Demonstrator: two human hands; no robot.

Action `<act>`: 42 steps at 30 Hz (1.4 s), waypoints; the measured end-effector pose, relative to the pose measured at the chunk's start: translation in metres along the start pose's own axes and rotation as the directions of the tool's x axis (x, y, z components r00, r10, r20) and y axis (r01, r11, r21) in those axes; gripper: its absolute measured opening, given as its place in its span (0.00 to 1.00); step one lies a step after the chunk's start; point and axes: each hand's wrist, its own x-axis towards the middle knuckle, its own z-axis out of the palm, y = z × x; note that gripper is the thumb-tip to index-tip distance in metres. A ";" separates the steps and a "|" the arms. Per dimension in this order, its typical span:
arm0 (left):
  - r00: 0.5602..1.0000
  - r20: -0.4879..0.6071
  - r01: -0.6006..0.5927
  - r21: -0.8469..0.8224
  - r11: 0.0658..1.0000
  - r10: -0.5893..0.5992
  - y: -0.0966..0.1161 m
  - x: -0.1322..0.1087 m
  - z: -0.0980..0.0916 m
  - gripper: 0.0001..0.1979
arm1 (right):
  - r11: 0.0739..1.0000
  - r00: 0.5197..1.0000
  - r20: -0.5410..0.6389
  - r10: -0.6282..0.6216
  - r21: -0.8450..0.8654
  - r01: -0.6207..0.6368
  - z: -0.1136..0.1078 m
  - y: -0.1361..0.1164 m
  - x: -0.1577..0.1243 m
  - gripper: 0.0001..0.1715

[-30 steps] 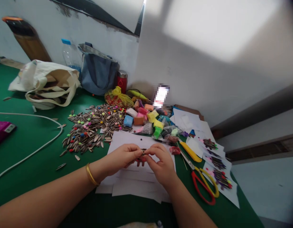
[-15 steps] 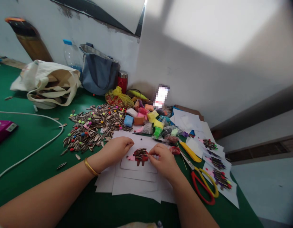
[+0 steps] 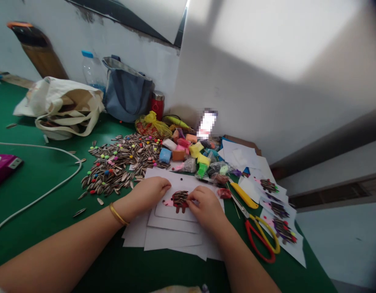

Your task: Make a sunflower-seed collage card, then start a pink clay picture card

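Note:
A hedgehog figure of dark red clay, with a pink face and striped sunflower seeds as spines, lies on a white paper on top of a stack. My right hand pinches at the hedgehog's right side, apparently on a sunflower seed, though its fingertips cover most of it. On the other side my left hand rests above the paper, thumb and forefinger closed together; anything between them is hidden. Beyond the left hand spreads a heap of sunflower seeds mixed with small coloured clay balls.
Packets of coloured clay lie behind the paper. To the right are scissors, a yellow cutter and finished hedgehog cards. A white cable, a cloth bag and a blue bag occupy the left.
My right hand has shifted slightly left, its fingertips now covering more of the hedgehog's right side. The left hand has barely moved.

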 end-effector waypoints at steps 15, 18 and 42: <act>1.000 -0.004 0.007 -0.002 1.000 -0.007 -0.001 0.000 0.001 0.19 | 0.992 0.999 0.034 -0.020 -0.125 0.025 0.000 -0.008 0.001 0.05; 1.000 0.006 0.010 -0.013 1.000 -0.010 -0.001 0.001 0.000 0.19 | 0.992 0.999 0.034 -0.016 -0.128 0.020 0.000 -0.008 0.001 0.05; 0.829 0.557 0.448 -0.722 -0.528 -0.058 0.047 -0.017 -0.011 0.24 | 0.959 0.936 -0.299 -0.186 0.151 0.238 -0.005 -0.045 -0.011 0.12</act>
